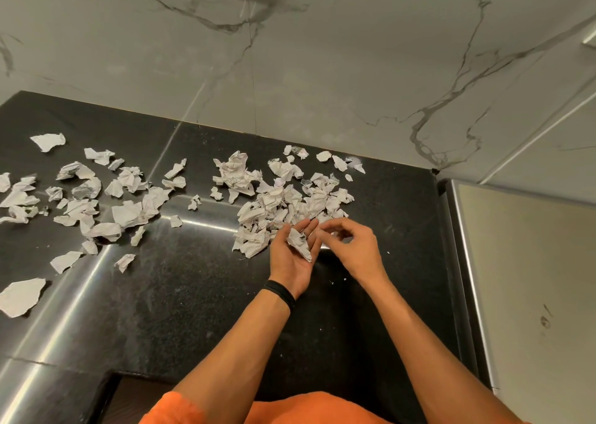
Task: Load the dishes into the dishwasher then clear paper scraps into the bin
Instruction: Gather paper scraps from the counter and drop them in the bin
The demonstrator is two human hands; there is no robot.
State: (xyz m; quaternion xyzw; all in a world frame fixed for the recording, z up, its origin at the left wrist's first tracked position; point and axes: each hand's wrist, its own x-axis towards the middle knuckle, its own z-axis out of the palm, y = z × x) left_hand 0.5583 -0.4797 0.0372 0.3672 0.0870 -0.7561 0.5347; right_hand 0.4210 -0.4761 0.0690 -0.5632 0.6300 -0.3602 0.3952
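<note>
Two hands, side by side and almost touching, low over the black speckled countertop (193,294), toward its right end. Left hand (292,259) palm up, fingers loose and nearly straight, cradling one crumpled scrap (299,242) across the base of the fingers: white paper, sharply creased, dark ink marks on one fold, one pointed end hanging toward the palm. Right hand (350,246) palm down just to the right, fingers curled, thumb and fingertips (324,228) drawn together beside the left fingertips; hard to tell whether pinching a sliver or nothing. One black wristband (280,293) on the left wrist. Bare forearms, an orange shirt (290,410) at the near edge.

Just beyond the fingertips, one dense heap of paper scraps (290,204), far too many overlapping to count, spreading toward the countertop's back right corner. White, torn with ragged edges, most balled or wrinkled, several with scribbled lines. A few smaller bits strung along the back edge behind it. Well apart, across the left half, one looser scatter (96,198) of a few dozen more pieces, reaching the left edge. One large flat torn piece (22,296) alone near the front left. Grey-veined marble-look wall (322,69) behind the back edge; one pale panel with a metal rim (522,294) against the right edge.
</note>
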